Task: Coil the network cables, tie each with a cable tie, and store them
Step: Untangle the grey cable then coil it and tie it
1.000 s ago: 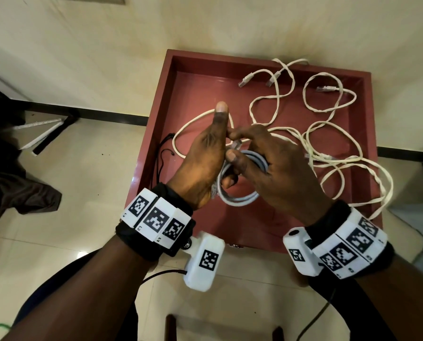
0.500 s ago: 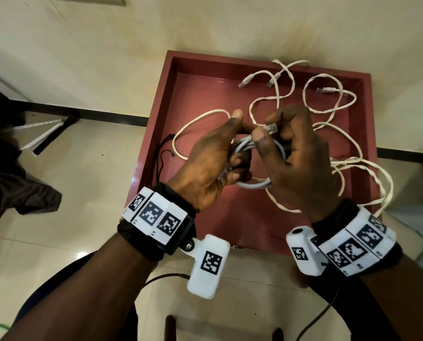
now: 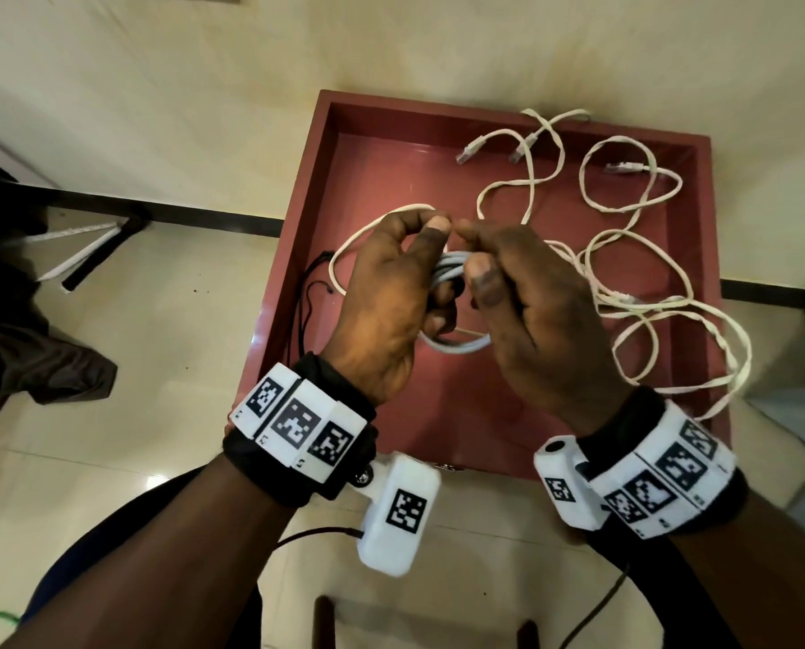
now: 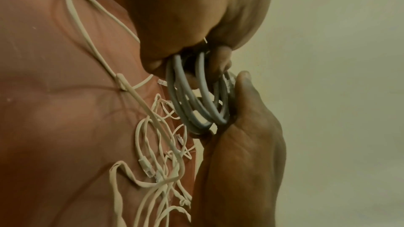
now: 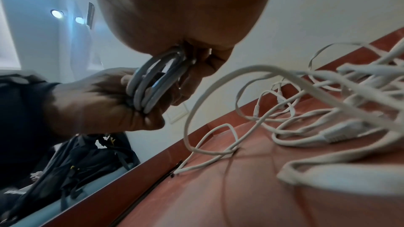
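A grey network cable coil (image 3: 456,345) hangs between both hands above the red tray (image 3: 438,414). My left hand (image 3: 419,274) grips the coil's left side, fingers curled through the loops (image 4: 196,103). My right hand (image 3: 484,264) holds the right side, with thumb and forefinger pinching at the top of the coil (image 5: 150,82). The fingertips of both hands nearly meet there. Loose white flat cables (image 3: 625,292) lie tangled in the tray's right half (image 5: 306,110). The coil's plug end is hidden among the fingers.
Thin black ties (image 3: 311,297) lie along the tray's left inner wall. One white cable loop (image 3: 344,245) lies under the left hand, and another hangs over the tray's right rim (image 3: 737,367). Dark cloth (image 3: 26,330) sits on the floor at the left.
The hands have closed together at the top of the coil. The plug end pinched in the right fingers half a second ago is now out of sight.
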